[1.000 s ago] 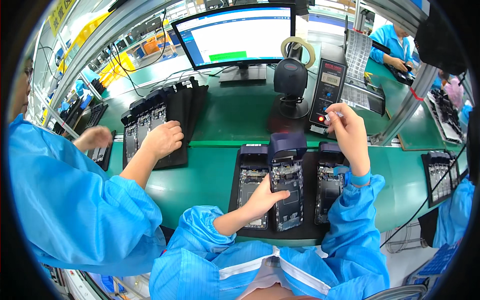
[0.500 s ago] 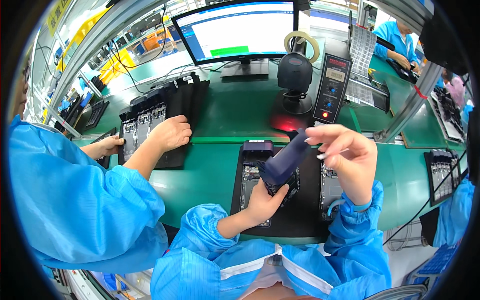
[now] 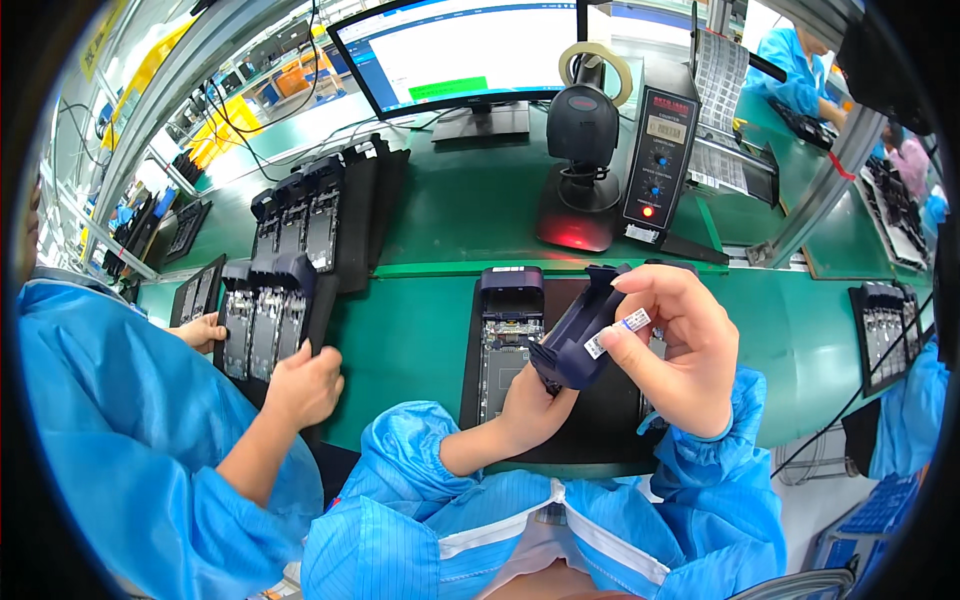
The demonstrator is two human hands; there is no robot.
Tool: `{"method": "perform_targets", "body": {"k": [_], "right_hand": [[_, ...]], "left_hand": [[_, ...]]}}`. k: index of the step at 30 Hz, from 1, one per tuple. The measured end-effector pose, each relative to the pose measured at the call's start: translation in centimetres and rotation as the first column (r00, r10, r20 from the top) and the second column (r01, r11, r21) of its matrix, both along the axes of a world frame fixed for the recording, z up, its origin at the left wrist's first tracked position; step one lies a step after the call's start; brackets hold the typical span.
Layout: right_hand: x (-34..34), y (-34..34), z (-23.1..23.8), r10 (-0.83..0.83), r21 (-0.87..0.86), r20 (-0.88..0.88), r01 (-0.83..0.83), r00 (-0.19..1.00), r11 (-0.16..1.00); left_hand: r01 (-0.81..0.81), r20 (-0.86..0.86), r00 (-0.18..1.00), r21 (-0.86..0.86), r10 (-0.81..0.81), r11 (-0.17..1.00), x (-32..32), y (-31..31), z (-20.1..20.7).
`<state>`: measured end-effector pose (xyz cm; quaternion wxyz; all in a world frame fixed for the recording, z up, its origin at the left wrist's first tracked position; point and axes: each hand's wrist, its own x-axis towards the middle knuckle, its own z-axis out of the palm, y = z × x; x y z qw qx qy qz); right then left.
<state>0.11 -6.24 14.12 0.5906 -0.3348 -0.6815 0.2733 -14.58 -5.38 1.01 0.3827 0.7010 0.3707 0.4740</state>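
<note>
My left hand (image 3: 535, 408) is closed around the lower end of a dark, boxy device housing (image 3: 572, 352), held tilted above the black mat. Between thumb and fingers of my right hand (image 3: 690, 350) is a small white printed label (image 3: 636, 320). The label lies over the housing's side; whether it sticks there I cannot tell. On the mat (image 3: 590, 435), left of the held housing, rests a similar device (image 3: 512, 345) with its circuit board showing. Another device beneath my right hand is mostly hidden.
A barcode scanner (image 3: 582, 140) on a stand, a label dispenser box (image 3: 658, 165) and a monitor (image 3: 455, 50) stand behind the mat. At left, a co-worker's hands (image 3: 305, 385) hold a mat of open devices (image 3: 262, 330). More devices (image 3: 885, 335) lie at right.
The held housing has turned, showing its side. My right hand has come down and left, bringing the label against it. The co-worker's hands have brought a mat of devices nearer.
</note>
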Motion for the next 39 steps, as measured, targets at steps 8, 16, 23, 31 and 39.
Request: {"method": "perform_targets", "body": {"k": [8,16,23,31,39], "right_hand": [[0.0,0.6,1.1,-0.265,0.246,0.309,0.193,0.913,0.95],[-1.2,1.5,0.0,-0.242,0.359,0.824,-0.142,0.512,0.922],[7.1,4.6,-1.0,-0.291,0.159,0.802,0.284,0.522,0.946],[10.7,12.0,-7.1,0.076,-0.343,0.848,0.435,0.524,0.833],[6.9,7.2,-1.2,-0.017,0.055,0.655,-0.025,0.756,0.998]], "left_hand": [[-0.056,0.104,0.993,0.0,0.055,0.998,0.2,-0.2,0.5],[0.066,0.248,0.968,-0.093,-0.041,0.993,-0.7,0.7,1.3],[0.365,0.345,0.915,-0.484,-0.209,0.795,-0.6,0.7,0.3],[0.37,0.322,0.919,-0.514,-0.225,0.774,0.4,0.4,-0.4],[0.395,0.154,0.918,-0.423,-0.365,0.816,2.3,-0.5,1.8]]}}
